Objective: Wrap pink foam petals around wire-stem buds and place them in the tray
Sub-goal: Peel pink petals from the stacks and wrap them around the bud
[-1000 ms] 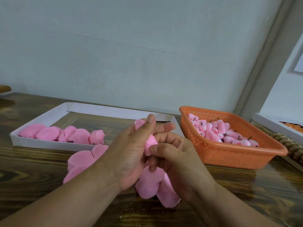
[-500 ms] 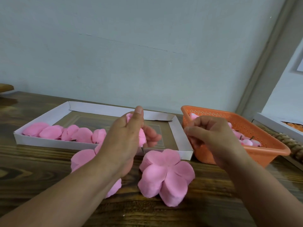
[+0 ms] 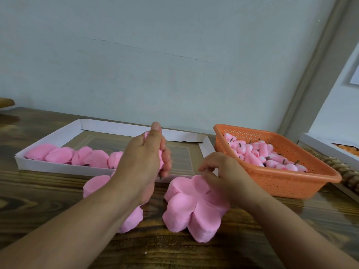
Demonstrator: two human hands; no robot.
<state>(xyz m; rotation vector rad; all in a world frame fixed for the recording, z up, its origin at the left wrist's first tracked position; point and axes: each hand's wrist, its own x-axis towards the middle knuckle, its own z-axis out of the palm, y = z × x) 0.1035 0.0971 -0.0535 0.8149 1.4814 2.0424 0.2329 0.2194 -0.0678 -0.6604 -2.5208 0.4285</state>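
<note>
My left hand (image 3: 144, 162) grips a pink wrapped bud (image 3: 160, 162) upright above the table, its dark wire stem poking out below the fingers. My right hand (image 3: 223, 176) rests with curled fingertips on the top edge of a stack of pink flower-shaped foam petals (image 3: 192, 206) lying on the table. A second petal stack (image 3: 97, 184) lies partly hidden under my left forearm. The white cardboard tray (image 3: 48, 166) behind holds a row of finished pink wrapped buds (image 3: 77, 157) along its front left.
An orange perforated basket (image 3: 281, 181) at the right holds several small pink buds with wire stems (image 3: 262, 156). Another white tray (image 3: 330, 146) with orange pieces sits at the far right. The dark wooden table (image 3: 38, 210) ends at a pale wall.
My right hand let go of the bud, swung out toward the basket, then came down onto the petal stack. My left hand keeps hold of the wrapped bud.
</note>
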